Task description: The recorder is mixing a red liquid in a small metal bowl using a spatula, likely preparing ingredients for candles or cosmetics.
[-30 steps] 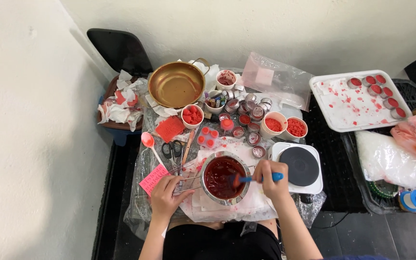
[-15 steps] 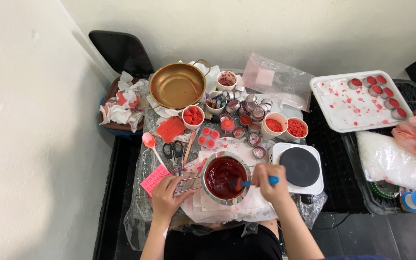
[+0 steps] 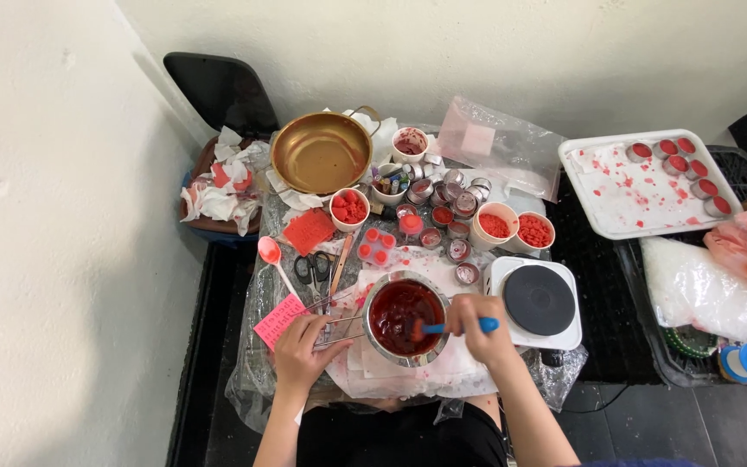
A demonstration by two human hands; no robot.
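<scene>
Clearly the left hand (image 3: 300, 353) pins the pot (image 3: 405, 318) by its wire handle, steadying it. Right hand's (image 3: 477, 333) grip, closed on a blue-handled spatula (image 3: 445, 327), dips it into red wax.

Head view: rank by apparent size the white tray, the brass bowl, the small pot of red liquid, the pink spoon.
1. white tray
2. brass bowl
3. small pot of red liquid
4. pink spoon
All sit at similar table height, so the order looks reliable.

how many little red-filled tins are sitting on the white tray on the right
6 tins on the white tray: three along its far edge, three down its right side toward the front corner. None look hidden.
</scene>
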